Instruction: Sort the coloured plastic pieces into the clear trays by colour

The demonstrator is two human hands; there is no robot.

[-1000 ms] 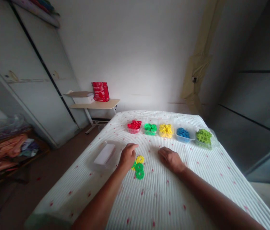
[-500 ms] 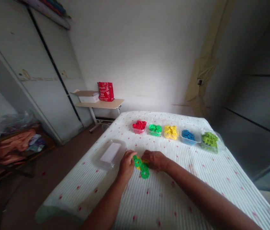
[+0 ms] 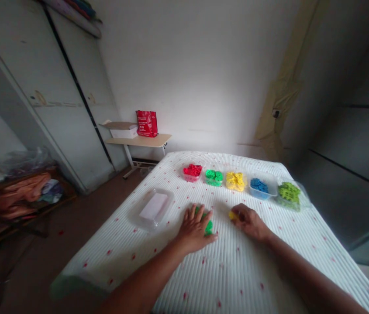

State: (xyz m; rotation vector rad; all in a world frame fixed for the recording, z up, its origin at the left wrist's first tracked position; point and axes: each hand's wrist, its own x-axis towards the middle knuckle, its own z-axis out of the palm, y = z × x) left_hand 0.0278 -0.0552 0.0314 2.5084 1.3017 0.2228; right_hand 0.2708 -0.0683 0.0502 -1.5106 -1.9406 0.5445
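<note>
My left hand (image 3: pixel 193 229) lies with fingers spread over a joined group of green disc pieces (image 3: pixel 209 226), pressing it to the table and hiding most of it. To the right, my right hand (image 3: pixel 249 221) is closed on a yellow disc piece (image 3: pixel 233 215), held just above or on the cloth; its fingertips cover part of the piece. Beyond the hands stands a row of clear tubs: red pieces (image 3: pixel 192 171), green pieces (image 3: pixel 213 175), yellow pieces (image 3: pixel 236 180), blue pieces (image 3: pixel 259 186) and light green pieces (image 3: pixel 289 192).
Left of my left hand sits a clear plastic container (image 3: pixel 167 205) with a pale flat rectangle inside. A quilted white cloth (image 3: pixel 236 270) with red dots covers the table. Behind, a small side table (image 3: pixel 158 140) bears a red bag (image 3: pixel 146 124) and a box (image 3: pixel 124 132).
My left hand has gone from holding the joined pieces at their edge to lying flat over them. My right hand has moved right, away from them, with a yellow piece.
</note>
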